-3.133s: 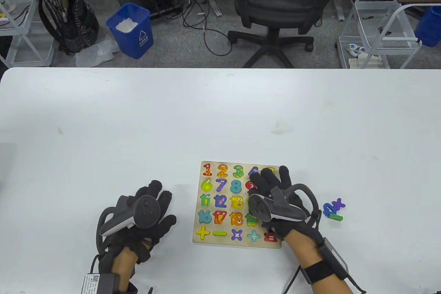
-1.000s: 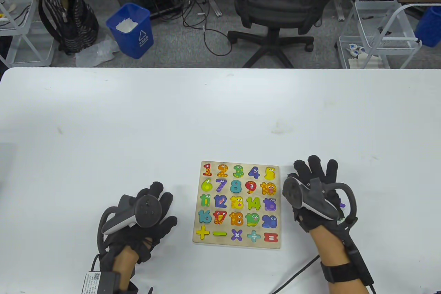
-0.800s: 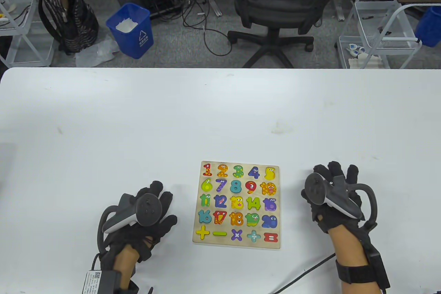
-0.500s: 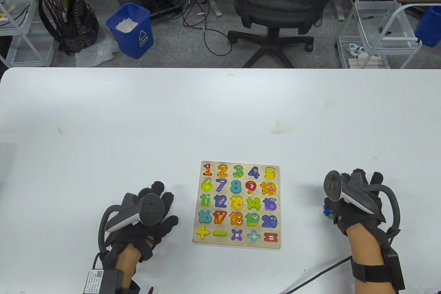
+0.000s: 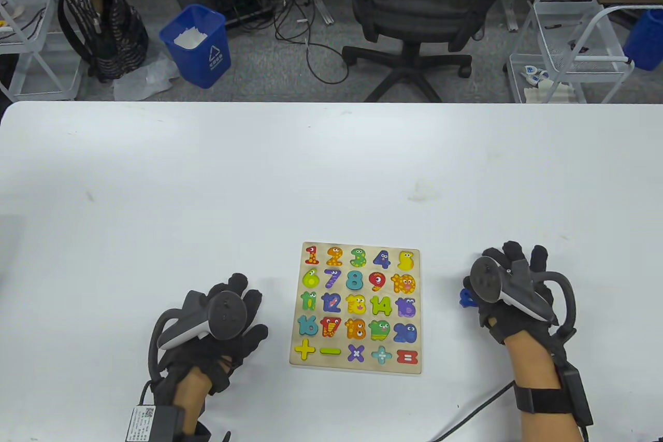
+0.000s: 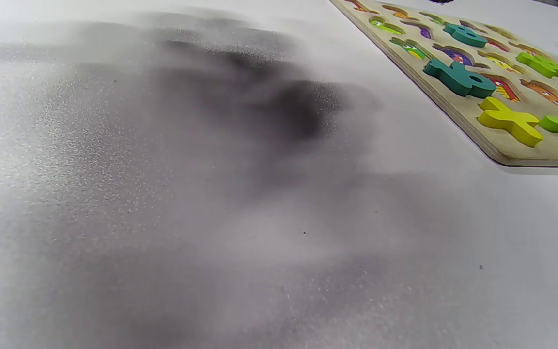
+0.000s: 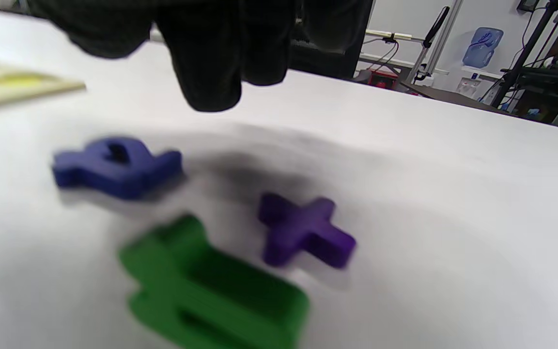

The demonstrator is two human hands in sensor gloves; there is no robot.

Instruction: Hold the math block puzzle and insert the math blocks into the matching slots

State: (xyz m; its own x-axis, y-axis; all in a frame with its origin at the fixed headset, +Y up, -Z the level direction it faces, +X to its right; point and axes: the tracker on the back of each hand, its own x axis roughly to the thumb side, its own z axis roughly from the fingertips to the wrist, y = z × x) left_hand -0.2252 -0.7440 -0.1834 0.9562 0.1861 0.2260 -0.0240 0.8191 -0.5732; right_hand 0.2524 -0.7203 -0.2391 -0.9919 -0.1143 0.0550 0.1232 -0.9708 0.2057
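Note:
The wooden puzzle board [image 5: 422, 307] lies flat at the table's front centre, with coloured numbers and signs in its slots. It also shows in the left wrist view [image 6: 472, 140]. My left hand [image 5: 228, 323] rests open on the table left of the board, apart from it. My right hand [image 5: 510, 281] hovers right of the board over three loose blocks. A blue block [image 5: 467, 299] shows at its left edge. In the right wrist view the blue block [image 7: 116, 167], a purple cross [image 7: 303, 230] and a green block [image 7: 211, 291] lie on the table. My fingertips [image 7: 211, 63] hang above them, holding nothing.
The white table [image 5: 331, 167] stretches far behind the board. Beyond its far edge stand an office chair [image 5: 414, 1] and a blue bin [image 5: 199, 43]. A cable [image 5: 466, 411] trails from my right wrist along the front.
My right hand left the board, moved right to the loose blocks, then shifted a little back left. The blue block now lies further left. My left hand barely moved.

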